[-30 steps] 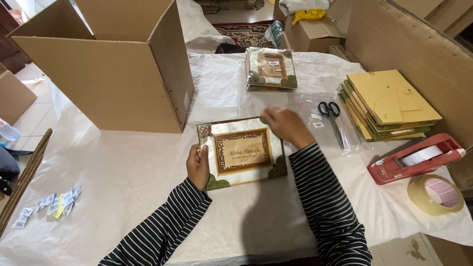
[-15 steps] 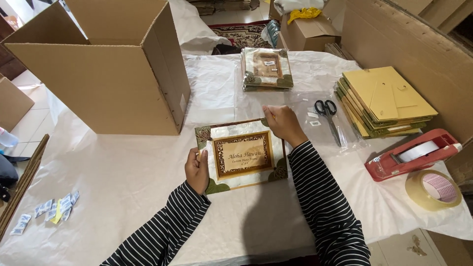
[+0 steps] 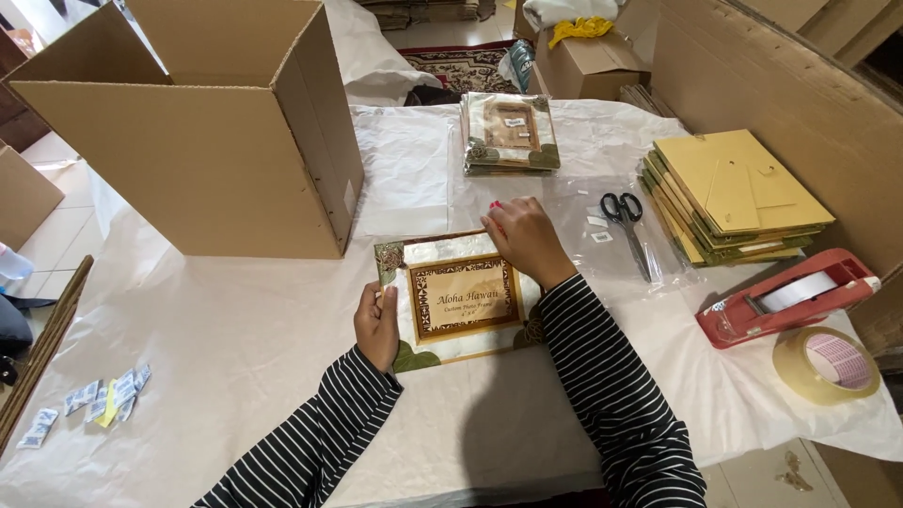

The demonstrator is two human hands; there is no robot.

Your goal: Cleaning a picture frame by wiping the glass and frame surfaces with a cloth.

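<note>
We are gripping the picture frame (image 3: 461, 299) flat on the table (image 3: 235, 357), left hand (image 3: 378, 325) clasping its left edge, right hand (image 3: 523, 237) pressing its top right corner

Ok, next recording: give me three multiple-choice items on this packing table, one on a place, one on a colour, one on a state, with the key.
1. Where do the scissors lie?
A. in the big cardboard box
B. on the table between the picture frame and the yellow stack
C. on the tape roll

2. What colour is the tape dispenser?
A. red
B. blue
C. green

3. How is the big cardboard box?
A. taped shut
B. flattened
C. open at the top

Key: 1 B, they lie right of the picture frame, left of the yellow stack. 2 A, its body is red. 3 C, its flaps stand up. The left hand and right hand hold the frame's edges.
</note>
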